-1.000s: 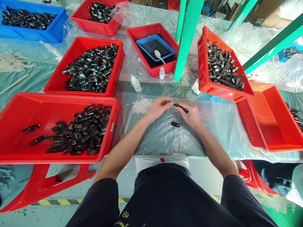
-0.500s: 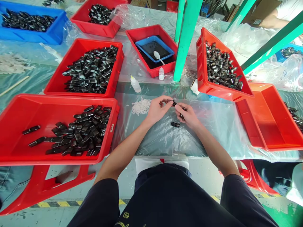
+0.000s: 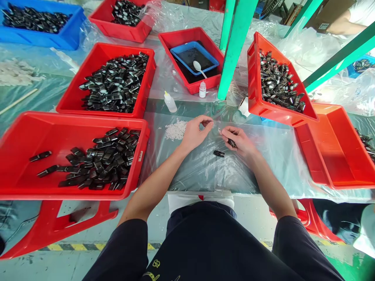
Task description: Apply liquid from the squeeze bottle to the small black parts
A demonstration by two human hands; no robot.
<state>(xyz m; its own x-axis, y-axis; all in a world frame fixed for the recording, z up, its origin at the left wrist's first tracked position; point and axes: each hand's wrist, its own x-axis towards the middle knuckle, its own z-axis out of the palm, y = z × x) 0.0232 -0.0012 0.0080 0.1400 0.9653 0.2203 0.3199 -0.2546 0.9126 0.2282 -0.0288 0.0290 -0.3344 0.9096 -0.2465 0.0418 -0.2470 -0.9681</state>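
Note:
My right hand (image 3: 238, 141) is closed round a black piece (image 3: 231, 143), and its thumb and index fingertips pinch a tiny whitish bit (image 3: 219, 130). To its left, my left hand (image 3: 197, 130) is curled with thumb and fingertips close together; whether something small sits between them is too small to tell. The hands are apart. Another black piece (image 3: 219, 153) lies on the plastic-covered table (image 3: 199, 175) below them. A pile of small white bits (image 3: 175, 130) is just left of my left hand.
Red bins of black pieces stand at left (image 3: 17, 156), behind it (image 3: 70, 84) and at right (image 3: 254, 86). A dropper bottle (image 3: 170, 102), a small vial (image 3: 202, 89) and a green post (image 3: 234, 50) are ahead. A person's arm (image 3: 340, 27) shows far right.
My hands have moved apart, the right one shifting right. The black piece that was between my fingertips is no longer there, and a whitish bit now shows at my right fingertips.

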